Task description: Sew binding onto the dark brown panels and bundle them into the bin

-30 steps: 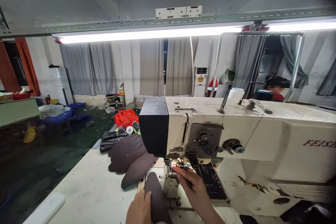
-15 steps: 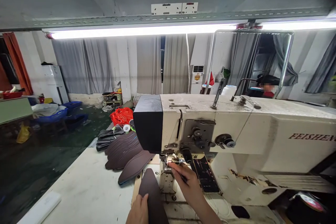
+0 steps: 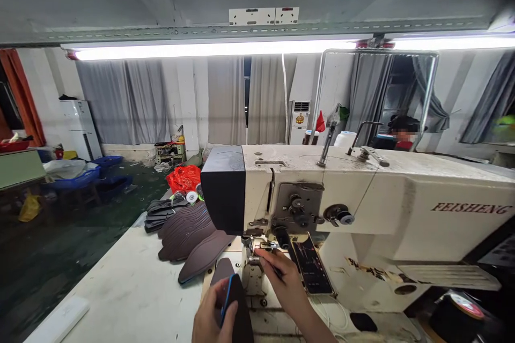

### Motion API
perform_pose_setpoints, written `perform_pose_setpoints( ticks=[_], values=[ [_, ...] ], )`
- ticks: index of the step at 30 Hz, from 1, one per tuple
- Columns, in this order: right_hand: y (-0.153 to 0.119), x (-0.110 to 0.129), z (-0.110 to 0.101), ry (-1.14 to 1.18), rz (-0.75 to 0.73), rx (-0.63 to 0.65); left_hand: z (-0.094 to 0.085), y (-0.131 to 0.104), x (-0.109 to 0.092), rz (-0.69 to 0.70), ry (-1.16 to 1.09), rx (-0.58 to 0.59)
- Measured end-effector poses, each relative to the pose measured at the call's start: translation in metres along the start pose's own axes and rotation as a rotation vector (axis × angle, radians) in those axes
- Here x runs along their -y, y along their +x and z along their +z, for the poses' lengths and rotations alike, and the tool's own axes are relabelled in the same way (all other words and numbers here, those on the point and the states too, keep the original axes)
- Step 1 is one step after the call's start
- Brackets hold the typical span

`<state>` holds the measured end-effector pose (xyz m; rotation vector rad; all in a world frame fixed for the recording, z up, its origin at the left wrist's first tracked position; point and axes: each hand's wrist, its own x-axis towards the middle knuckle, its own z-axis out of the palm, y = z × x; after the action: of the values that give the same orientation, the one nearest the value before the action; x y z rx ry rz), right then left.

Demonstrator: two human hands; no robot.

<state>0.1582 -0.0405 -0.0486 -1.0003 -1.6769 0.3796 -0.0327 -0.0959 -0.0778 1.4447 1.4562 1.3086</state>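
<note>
A dark brown, curved fabric panel with a blue edge (image 3: 238, 300) is gripped between the thumb and fingers of my left hand (image 3: 213, 313), low in front of the sewing machine (image 3: 362, 198). Behind it, the tip of another brown panel (image 3: 223, 268) shows on the table. My right hand (image 3: 286, 281) is at the needle area (image 3: 250, 251), fingertips pinched together beside the presser foot. Something dark shows under its fingers, but what it is cannot be made out. To the left lies a fanned stack of brown panels (image 3: 189, 225).
A phone (image 3: 311, 265) leans against the machine, right of my right hand. Black pieces (image 3: 164, 213) and a red plastic bag (image 3: 184, 178) lie behind the stack. A white box-like object (image 3: 60, 319) rests at the table's left edge. Another person (image 3: 404, 131) is beyond the machine.
My left hand has turned and lifted the near panel's edge, so its blue side now shows. My right hand stays at the needle. The view has shifted slightly.
</note>
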Motion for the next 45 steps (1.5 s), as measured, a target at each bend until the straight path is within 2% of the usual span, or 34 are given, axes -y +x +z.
perform_pose_setpoints(
  ticks=[3,5,8,12,20,25,28,32,35,39,45],
  values=[
    [0.001,0.001,0.0,0.007,-0.006,-0.001,-0.009,0.018,-0.032,-0.233,-0.394,0.099],
    [0.001,0.001,0.0,0.012,-0.006,0.0,-0.011,0.03,-0.05,-0.344,-0.519,0.142],
    [-0.001,-0.005,0.0,0.003,-0.015,-0.004,-0.009,0.044,-0.068,-0.37,-0.5,0.172],
    [-0.002,-0.016,0.0,-0.03,-0.035,0.022,-0.004,0.057,-0.077,-0.377,-0.427,0.244],
    [0.002,-0.012,-0.002,-0.051,-0.109,0.007,0.004,0.076,-0.068,-0.324,-0.44,0.257],
    [0.002,-0.014,-0.004,-0.066,-0.128,0.029,0.001,0.08,-0.072,-0.319,-0.411,0.307],
    [0.001,-0.015,-0.005,-0.067,-0.128,0.04,-0.007,0.073,-0.077,-0.34,-0.47,0.375],
    [0.0,-0.014,-0.005,-0.07,-0.121,0.045,-0.018,0.053,-0.074,-0.46,-0.615,0.539],
    [-0.002,-0.013,-0.003,-0.054,-0.11,0.042,-0.021,0.041,-0.062,-0.455,-0.657,0.532],
    [-0.002,-0.01,-0.003,-0.045,-0.095,0.035,-0.018,0.037,-0.046,-0.48,-0.661,0.479],
    [0.001,-0.006,-0.005,-0.03,-0.094,0.054,-0.013,0.039,-0.042,-0.434,-0.667,0.525]
  ],
)
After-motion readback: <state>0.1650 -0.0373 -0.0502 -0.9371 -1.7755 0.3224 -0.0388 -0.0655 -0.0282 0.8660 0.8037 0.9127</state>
